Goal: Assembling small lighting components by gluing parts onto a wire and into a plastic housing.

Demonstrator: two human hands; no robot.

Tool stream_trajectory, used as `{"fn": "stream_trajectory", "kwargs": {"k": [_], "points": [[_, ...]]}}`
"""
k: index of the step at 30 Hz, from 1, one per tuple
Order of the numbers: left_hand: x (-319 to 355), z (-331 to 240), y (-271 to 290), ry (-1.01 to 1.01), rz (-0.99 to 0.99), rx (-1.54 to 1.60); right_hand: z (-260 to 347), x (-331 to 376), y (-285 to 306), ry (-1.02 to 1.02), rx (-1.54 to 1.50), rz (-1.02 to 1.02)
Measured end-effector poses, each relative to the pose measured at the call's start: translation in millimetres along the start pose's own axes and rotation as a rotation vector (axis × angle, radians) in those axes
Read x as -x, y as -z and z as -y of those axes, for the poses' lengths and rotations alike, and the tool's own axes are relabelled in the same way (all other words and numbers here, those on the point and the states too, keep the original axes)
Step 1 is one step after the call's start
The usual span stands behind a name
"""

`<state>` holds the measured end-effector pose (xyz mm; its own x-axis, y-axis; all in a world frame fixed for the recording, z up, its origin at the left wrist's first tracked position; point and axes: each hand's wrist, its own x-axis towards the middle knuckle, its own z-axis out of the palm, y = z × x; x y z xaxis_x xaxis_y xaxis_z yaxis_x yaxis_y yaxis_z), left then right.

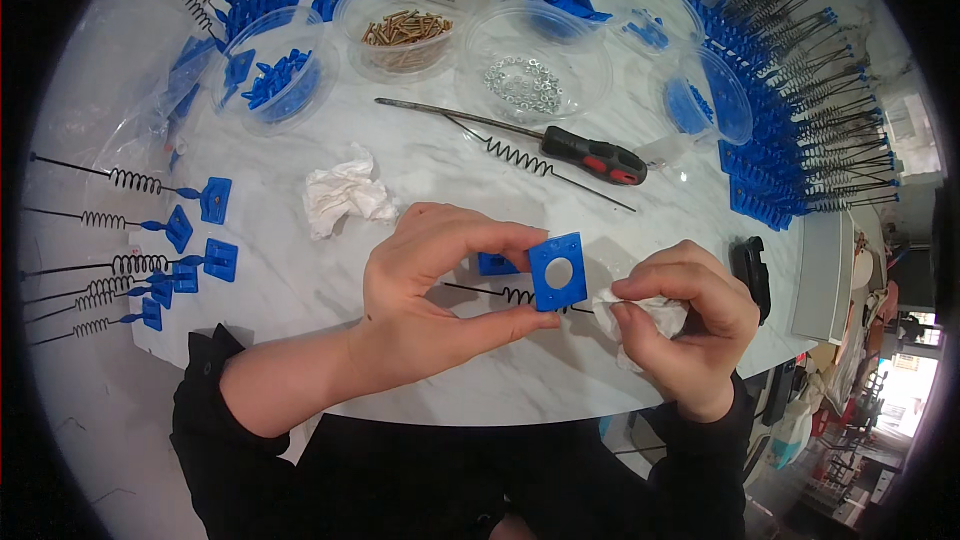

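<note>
My left hand pinches a blue square plate with a round hole, thumb below and index finger above. Its face is turned toward me, above the white marbled table. To its right, my right hand is closed on a crumpled white tissue, just apart from the plate. Partly hidden behind the plate and my left hand are a second blue piece and a black wire with a coiled spring. Another crumpled tissue lies beyond my left hand.
A black-and-red screwdriver and a coiled black wire lie mid-table. Clear tubs hold screws, metal nuts and blue parts. Blue plates with spring wires line the left and right edges. A black object sits at right.
</note>
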<state>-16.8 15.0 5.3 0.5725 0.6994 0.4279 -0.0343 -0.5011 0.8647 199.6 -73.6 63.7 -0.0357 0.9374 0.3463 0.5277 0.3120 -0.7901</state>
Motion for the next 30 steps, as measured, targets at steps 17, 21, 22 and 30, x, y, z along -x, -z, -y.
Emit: {"fn": "stream_trajectory", "kwargs": {"k": [17,21,22,30], "points": [[-2.0,-2.0,-6.7,0.015,-0.11,-0.02,10.3,-3.3,-12.9,0.139,0.306,-0.105],[-2.0,-2.3,-6.2,0.002,-0.103,-0.029,8.5,-3.3,-13.9,0.156,0.319,-0.104],[-2.0,-2.2,-6.3,0.001,-0.105,-0.028,9.0,-3.9,-14.1,0.165,0.326,-0.1],[-1.1,-1.4,-6.5,0.004,-0.119,-0.019,9.3,-4.1,-16.5,0.186,0.343,-0.088]]}}
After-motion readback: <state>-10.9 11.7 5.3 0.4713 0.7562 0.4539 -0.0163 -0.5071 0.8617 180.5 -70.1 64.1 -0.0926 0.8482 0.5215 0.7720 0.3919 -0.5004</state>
